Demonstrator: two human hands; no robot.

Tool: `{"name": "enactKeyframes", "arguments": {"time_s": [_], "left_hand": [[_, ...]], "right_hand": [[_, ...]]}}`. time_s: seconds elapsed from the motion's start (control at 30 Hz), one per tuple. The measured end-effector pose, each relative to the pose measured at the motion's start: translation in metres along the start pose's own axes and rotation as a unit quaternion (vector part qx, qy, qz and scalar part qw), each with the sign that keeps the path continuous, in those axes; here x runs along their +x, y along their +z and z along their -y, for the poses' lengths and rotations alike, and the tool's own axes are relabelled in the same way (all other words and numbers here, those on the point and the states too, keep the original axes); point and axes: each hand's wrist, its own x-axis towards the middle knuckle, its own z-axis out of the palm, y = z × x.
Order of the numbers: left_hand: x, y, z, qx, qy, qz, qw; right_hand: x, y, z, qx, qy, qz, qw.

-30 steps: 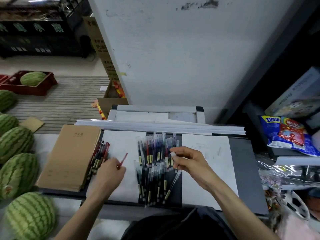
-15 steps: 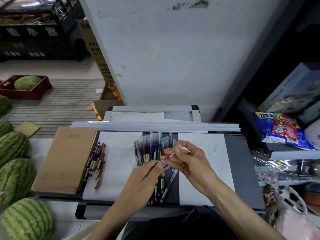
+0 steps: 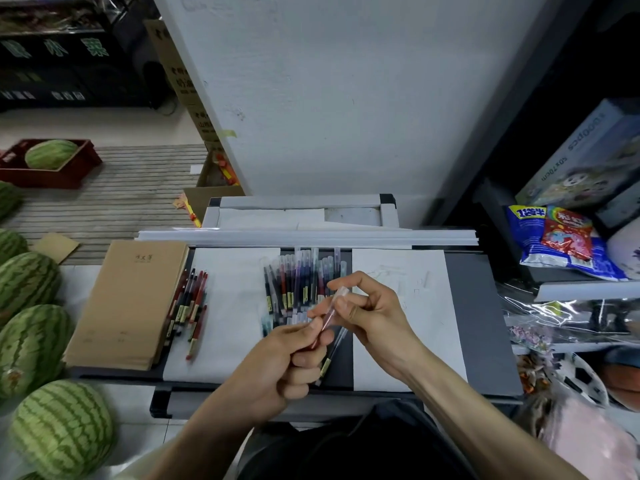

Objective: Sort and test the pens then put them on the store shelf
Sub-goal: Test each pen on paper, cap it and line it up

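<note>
A red pen with a clear cap [image 3: 329, 313] is held between both hands above the grey table [image 3: 478, 327]. My left hand [image 3: 287, 368] grips its lower barrel. My right hand [image 3: 370, 313] pinches the capped upper end. Under the hands lies a spread of unsorted mixed pens [image 3: 298, 289] on the dark strip between two white sheets. A smaller sorted bunch of red and black pens [image 3: 188, 310] lies to the left, beside a stack of brown notebooks [image 3: 128, 306].
Several watermelons [image 3: 31, 344] line the left edge, one more in a red crate [image 3: 52, 162]. White sheets [image 3: 408, 306] cover parts of the table. Shelves on the right hold snack bags [image 3: 561, 237] and boxes. A white wall panel [image 3: 346, 98] rises behind.
My left hand put a red pen down by the left bunch and came over to the pile. It now grips the pen that my right hand lifted from the pile.
</note>
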Motion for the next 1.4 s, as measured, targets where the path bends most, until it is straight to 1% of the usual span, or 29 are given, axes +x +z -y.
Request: {"name": "enactKeyframes", "arguments": {"time_s": [0.07,0.13,0.2,0.27,0.33,0.37,0.4,0.43,0.47,0.53,0.57,0.6,0.63,0.67,0.7,0.77,0.87,0.93,1.03,1.13,1.23,1.33,1.4], "left_hand": [[0.000,-0.004,0.001,-0.073,-0.033,0.026,0.996],[0.001,-0.008,0.005,-0.123,-0.052,0.048,0.990],[0.004,-0.011,0.008,-0.110,-0.042,0.047,0.992],[0.014,-0.015,0.012,-0.055,-0.009,0.017,0.998],[0.028,-0.019,0.015,0.039,0.038,-0.037,0.998],[0.037,-0.024,0.015,0.118,0.062,-0.076,0.988],[0.047,-0.029,0.016,0.202,0.080,-0.120,0.969],[0.057,-0.035,0.014,0.270,0.092,-0.164,0.944],[0.067,-0.040,0.011,0.306,0.104,-0.201,0.925],[0.087,-0.053,0.004,0.336,0.131,-0.264,0.895],[0.097,-0.058,0.000,0.352,0.140,-0.298,0.876],[0.107,-0.064,-0.005,0.370,0.150,-0.329,0.856],[0.117,-0.069,-0.009,0.379,0.161,-0.353,0.840],[0.124,-0.072,-0.014,0.380,0.167,-0.374,0.829],[0.132,-0.074,-0.020,0.379,0.174,-0.392,0.820],[0.144,-0.078,-0.031,0.389,0.179,-0.418,0.801],[0.161,-0.083,-0.042,0.411,0.173,-0.437,0.782],[0.170,-0.085,-0.045,0.425,0.162,-0.442,0.773],[0.180,-0.085,-0.040,0.440,0.142,-0.445,0.767],[0.184,-0.082,-0.034,0.454,0.128,-0.441,0.764],[0.182,-0.082,-0.034,0.447,0.137,-0.436,0.769],[0.175,-0.086,-0.033,0.430,0.153,-0.435,0.776],[0.168,-0.091,-0.032,0.422,0.158,-0.436,0.779]], "right_hand": [[0.001,0.002,-0.004,0.005,0.001,0.009,1.000],[0.002,0.001,-0.008,0.008,0.006,0.018,1.000],[0.003,-0.003,-0.011,-0.009,0.008,0.028,1.000],[0.005,-0.009,-0.014,-0.049,0.016,0.020,0.998],[0.010,-0.019,-0.023,-0.114,0.032,-0.027,0.993],[0.013,-0.026,-0.029,-0.159,0.038,-0.063,0.984],[0.016,-0.036,-0.036,-0.219,0.045,-0.101,0.970],[0.019,-0.050,-0.043,-0.295,0.052,-0.133,0.945],[0.022,-0.064,-0.048,-0.384,0.057,-0.156,0.908],[0.026,-0.095,-0.058,-0.563,0.064,-0.184,0.803],[0.027,-0.108,-0.062,-0.630,0.065,-0.195,0.749],[0.029,-0.120,-0.064,-0.676,0.062,-0.208,0.704],[0.032,-0.130,-0.065,-0.702,0.057,-0.220,0.675],[0.035,-0.136,-0.066,-0.714,0.052,-0.231,0.658],[0.038,-0.142,-0.066,-0.719,0.051,-0.238,0.651],[0.044,-0.147,-0.064,-0.721,0.063,-0.233,0.649],[0.048,-0.149,-0.062,-0.720,0.090,-0.206,0.657],[0.051,-0.149,-0.059,-0.710,0.100,-0.196,0.669],[0.052,-0.146,-0.053,-0.692,0.113,-0.202,0.684],[0.050,-0.145,-0.052,-0.642,0.106,-0.235,0.722],[0.050,-0.141,-0.052,-0.571,0.082,-0.267,0.772],[0.051,-0.131,-0.049,-0.515,0.061,-0.275,0.810],[0.051,-0.122,-0.048,-0.465,0.050,-0.272,0.841]]}}
